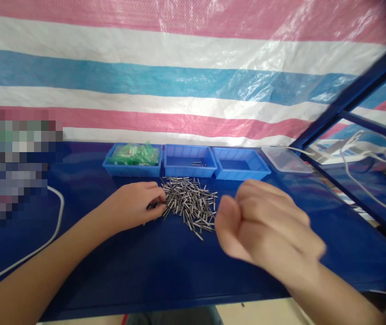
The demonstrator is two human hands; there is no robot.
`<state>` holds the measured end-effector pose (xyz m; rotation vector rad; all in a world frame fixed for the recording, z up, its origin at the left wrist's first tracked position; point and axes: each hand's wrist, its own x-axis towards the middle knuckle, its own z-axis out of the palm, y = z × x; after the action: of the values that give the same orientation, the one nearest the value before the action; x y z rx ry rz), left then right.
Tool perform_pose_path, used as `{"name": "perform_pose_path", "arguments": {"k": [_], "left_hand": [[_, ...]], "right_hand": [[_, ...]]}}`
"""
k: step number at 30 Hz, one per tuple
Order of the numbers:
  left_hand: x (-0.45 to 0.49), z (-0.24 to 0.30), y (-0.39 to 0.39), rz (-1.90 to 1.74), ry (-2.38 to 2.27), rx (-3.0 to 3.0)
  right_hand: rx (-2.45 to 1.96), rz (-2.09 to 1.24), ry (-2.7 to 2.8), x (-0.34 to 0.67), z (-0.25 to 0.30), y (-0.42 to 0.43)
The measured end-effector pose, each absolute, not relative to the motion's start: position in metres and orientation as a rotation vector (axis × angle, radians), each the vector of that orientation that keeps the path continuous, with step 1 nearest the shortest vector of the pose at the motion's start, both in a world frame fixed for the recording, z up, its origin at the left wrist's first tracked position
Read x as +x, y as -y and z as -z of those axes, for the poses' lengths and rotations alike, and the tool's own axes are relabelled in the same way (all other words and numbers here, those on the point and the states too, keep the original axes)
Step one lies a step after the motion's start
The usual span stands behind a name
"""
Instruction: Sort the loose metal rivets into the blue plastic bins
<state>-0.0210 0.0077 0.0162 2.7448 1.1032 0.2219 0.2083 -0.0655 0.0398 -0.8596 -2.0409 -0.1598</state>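
A loose pile of thin silvery metal pins, which look like blind rivets (193,203), lies on the blue tabletop. At its left edge is my left hand (137,203), its fingers curled toward the thumb around a few rivets; dark bits show in the gap. My right hand (267,221) is closed in a fist to the right of the pile, nearer the camera and slightly blurred. Whatever it holds, if anything, is hidden by the fingers. Behind the pile, the middle blue bin (190,171) has a few rivets on its floor.
The left blue bin (133,171) holds green plastic packets (135,155). Beside the middle one stands the right blue bin (243,174), then a clear plastic lid (287,160). A white cable (60,207) curves at left. Blue frame bars (345,104) rise at right before a striped sheet (179,81).
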Motion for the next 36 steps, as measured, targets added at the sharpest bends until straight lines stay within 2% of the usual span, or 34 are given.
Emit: {"name": "perform_pose_path", "arguments": {"k": [2, 4, 13, 26, 36], "left_hand": [[-0.018, -0.013, -0.006, -0.211, -1.152, 2.766], [-0.015, -0.01, -0.006, -0.208, -1.181, 2.794], [-0.015, -0.001, -0.012, -0.251, -1.068, 2.913], [-0.008, -0.004, -0.005, -0.224, -1.124, 2.931], [-0.013, 0.003, -0.015, -0.453, -1.141, 2.709]], "right_hand": [[-0.795, 0.346, 1.871, 0.205, -0.035, 0.046], [-0.802, 0.353, 1.843, 0.205, -0.025, 0.032], [-0.824, 0.059, 1.907, 0.206, 0.005, 0.017], [-0.912, -0.115, 2.066, 0.198, 0.015, 0.019], [-1.067, -0.183, 2.299, 0.197, 0.016, 0.012]]}}
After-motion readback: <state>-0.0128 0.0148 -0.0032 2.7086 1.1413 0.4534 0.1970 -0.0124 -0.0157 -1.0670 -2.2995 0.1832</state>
